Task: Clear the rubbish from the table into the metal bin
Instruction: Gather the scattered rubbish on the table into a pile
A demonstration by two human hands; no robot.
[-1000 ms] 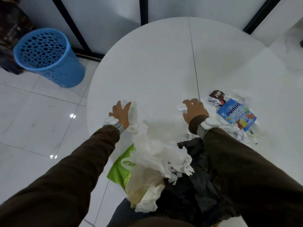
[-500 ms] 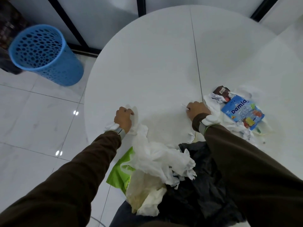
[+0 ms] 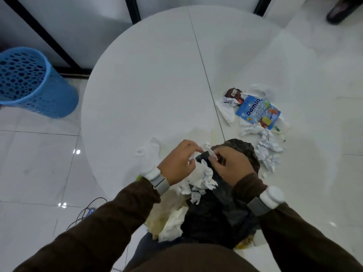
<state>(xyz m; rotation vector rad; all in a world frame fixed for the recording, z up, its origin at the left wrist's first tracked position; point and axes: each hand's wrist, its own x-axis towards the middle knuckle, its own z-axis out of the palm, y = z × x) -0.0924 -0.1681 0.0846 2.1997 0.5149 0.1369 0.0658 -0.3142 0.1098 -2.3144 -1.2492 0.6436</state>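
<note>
Rubbish pile [image 3: 269, 146] of crumpled paper plus blue Damla packet [image 3: 257, 112] lies on white table [image 3: 147, 85], right of the centre seam. Left hand [image 3: 176, 163] curls its fingers round white paper wad [image 3: 202, 177] over black bag [image 3: 212, 214] at the near table edge. Right hand [image 3: 232, 165] pinches small paper scrap [image 3: 210, 153] just beside it. Blue basket [image 3: 29, 81] on floor, left.

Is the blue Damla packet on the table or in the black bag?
On the table: the Damla packet lies among crumpled paper, outside the black bag.
</note>
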